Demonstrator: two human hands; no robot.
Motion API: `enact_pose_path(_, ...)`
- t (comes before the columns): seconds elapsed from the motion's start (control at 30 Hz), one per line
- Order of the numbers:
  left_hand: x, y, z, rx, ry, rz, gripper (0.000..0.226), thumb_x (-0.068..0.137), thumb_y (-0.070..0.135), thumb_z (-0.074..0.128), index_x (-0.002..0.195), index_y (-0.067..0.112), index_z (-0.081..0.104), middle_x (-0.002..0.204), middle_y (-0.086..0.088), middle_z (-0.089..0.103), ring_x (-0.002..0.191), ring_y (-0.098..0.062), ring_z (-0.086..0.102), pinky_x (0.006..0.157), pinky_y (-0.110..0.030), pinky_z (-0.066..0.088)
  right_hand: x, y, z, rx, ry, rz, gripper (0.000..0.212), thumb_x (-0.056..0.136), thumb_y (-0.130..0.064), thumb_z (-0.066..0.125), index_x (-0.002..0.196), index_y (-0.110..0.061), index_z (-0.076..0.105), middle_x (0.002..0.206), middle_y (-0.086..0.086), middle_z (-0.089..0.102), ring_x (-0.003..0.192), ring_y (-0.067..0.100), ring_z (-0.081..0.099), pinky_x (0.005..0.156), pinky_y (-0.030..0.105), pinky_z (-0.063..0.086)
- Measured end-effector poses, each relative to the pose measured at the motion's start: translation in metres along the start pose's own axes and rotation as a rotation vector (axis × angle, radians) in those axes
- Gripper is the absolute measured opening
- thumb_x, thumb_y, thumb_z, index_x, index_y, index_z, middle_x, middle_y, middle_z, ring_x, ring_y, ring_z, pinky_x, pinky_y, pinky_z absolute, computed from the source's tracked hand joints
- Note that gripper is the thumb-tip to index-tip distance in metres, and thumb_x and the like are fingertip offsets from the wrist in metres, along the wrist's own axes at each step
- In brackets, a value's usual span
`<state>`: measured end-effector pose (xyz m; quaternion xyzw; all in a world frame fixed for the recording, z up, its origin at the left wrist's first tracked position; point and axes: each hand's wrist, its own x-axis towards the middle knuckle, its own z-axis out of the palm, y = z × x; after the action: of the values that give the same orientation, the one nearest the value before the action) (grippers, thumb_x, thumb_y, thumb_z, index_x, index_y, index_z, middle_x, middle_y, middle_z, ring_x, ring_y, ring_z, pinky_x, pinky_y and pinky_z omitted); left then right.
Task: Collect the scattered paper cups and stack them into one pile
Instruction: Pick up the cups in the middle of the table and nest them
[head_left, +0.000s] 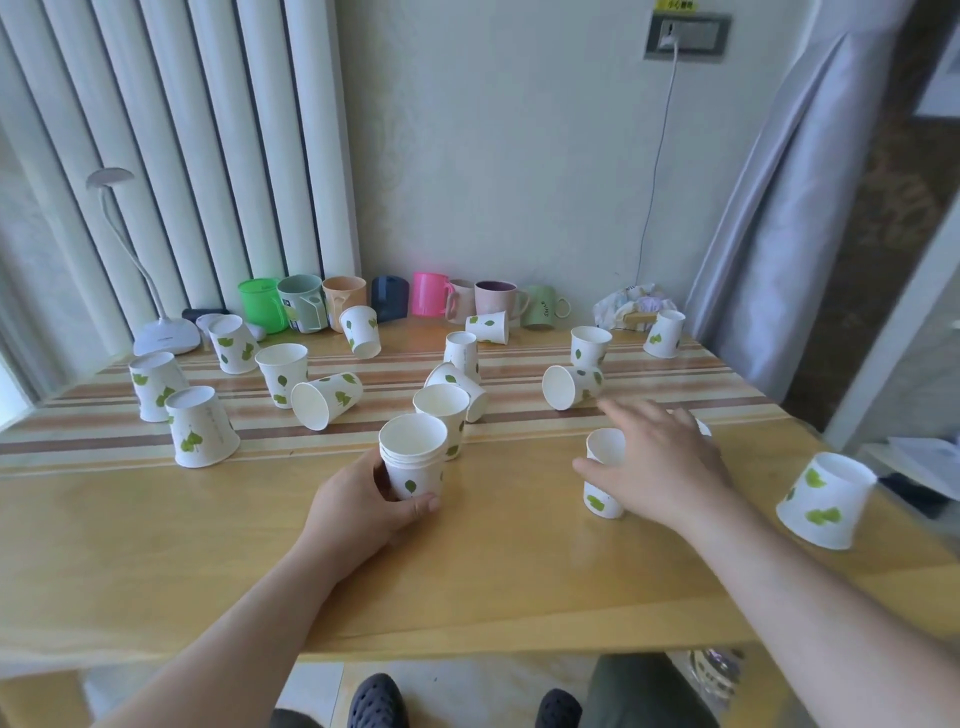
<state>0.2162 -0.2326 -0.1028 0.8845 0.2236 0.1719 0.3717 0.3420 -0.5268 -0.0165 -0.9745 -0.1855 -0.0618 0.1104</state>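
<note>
Paper cups (326, 399) crowd the table (208, 545); left grip (358, 512) clasps stack (413, 457), right grip (660, 457) apart.

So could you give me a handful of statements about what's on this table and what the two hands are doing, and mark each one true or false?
1. The left hand holds a stack of nested paper cups. True.
2. The right hand is lifting a cup high above the table. False: it reaches around an upright paper cup that stands on the wooden table.
3. A row of coloured mugs stands along the back wall. True.
4. Every loose paper cup stands upright. False: several lie on their sides, such as one cup on its side, and others are upside down.
5. A white desk lamp sits at the back left. True.
</note>
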Motion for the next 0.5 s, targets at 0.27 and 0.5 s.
enact_pose_path(0.27,0.002,0.005,0.004,0.207,-0.04,0.041,0.058,0.068,0.074,0.087,0.101,0.029,0.072,0.092,0.012,0.076,0.093,-0.016,0.069,0.084,-0.041,0.059,-0.015,0.006,0.028,0.406,0.072,0.045,0.078,0.089,-0.048,0.07,0.158,-0.047,0.033,0.153,-0.01,0.048,0.129,0.02,0.059,0.095,0.043,0.054)
enact_pose_path(0.5,0.003,0.003,0.005,0.211,-0.055,0.052,0.061,0.065,0.073,0.089,0.105,0.03,0.071,0.095,0.016,0.075,0.1,-0.017,0.067,0.086,-0.039,0.057,-0.007,-0.047,0.022,1.006,0.055,0.062,0.096,0.081,-0.045,0.086,0.159,-0.054,0.03,0.134,-0.015,0.058,0.127,0.014,0.059,0.093,0.033,0.049)
